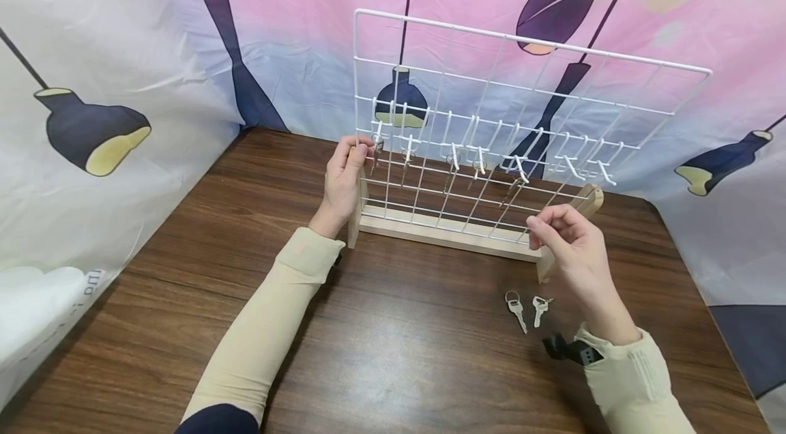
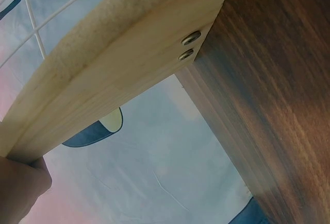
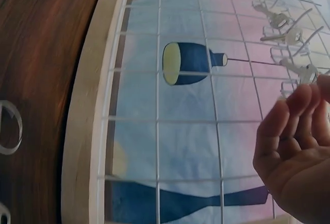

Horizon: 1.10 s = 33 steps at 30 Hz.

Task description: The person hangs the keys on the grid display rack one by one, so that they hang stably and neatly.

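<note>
A white wire grid rack (image 1: 533, 91) stands on a wooden base (image 1: 451, 236) with wooden end posts. Along its middle run several white hooks, and small metal keys (image 1: 514, 190) hang from those toward the left and centre. My left hand (image 1: 345, 178) grips the rack's left edge; the left wrist view shows fingers at the top of the wooden end post (image 2: 98, 74). In front of the rack's right part is my right hand (image 1: 574, 243), its fingers loosely bent and thumb near the fingertips, with nothing visible between them. In the right wrist view its fingertips overlap the nearest hanging key (image 3: 301, 72).
Two loose keys, one with a ring (image 1: 516, 311) and another beside it (image 1: 540, 310), lie on the dark wooden table (image 1: 393, 352) below my right hand. The right two hooks (image 1: 571, 168) hold no keys. A lamp-patterned cloth (image 1: 295, 31) hangs behind the table.
</note>
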### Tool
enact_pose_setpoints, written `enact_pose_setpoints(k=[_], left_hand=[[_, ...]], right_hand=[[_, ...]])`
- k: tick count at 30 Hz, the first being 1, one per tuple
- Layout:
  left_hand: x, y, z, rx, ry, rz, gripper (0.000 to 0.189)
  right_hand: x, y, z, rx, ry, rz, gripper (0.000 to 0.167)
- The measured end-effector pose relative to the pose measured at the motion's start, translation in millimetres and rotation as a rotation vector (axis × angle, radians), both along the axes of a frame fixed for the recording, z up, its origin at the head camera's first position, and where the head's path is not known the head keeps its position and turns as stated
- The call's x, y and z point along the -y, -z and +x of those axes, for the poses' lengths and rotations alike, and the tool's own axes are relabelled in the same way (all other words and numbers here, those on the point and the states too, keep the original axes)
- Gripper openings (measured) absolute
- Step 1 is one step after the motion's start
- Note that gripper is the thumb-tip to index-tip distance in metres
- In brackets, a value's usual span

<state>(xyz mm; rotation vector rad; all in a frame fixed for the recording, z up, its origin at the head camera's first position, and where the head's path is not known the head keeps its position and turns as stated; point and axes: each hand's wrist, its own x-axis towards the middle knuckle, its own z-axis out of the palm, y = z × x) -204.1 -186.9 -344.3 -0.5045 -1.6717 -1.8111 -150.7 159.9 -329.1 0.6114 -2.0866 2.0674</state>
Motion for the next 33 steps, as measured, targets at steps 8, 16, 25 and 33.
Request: enact_pose_setpoints(k=[8,16,25,33], left_hand=[[-0.5,1.2,-0.7,-0.004,0.011,0.008,0.023],[0.2,-0.2,-1.1,-0.001,-0.002,0.000,0.024],[-0.4,-0.5,-0.1,-0.001,0.006,-0.001,0.024],[-0.1,-0.2,-0.2,-0.001,0.013,0.005,0.022]], right_hand=[[-15,12.6,1.7,-0.012,-0.055,0.363,0.008],[-26,25.7,1.8,-0.007,-0.128,0.734,0.004],[-30,41.4,2.6,0.008,-0.235,0.927,0.017],[-29,52.2,3.4,0.078,-0.278,1.038,0.025]])
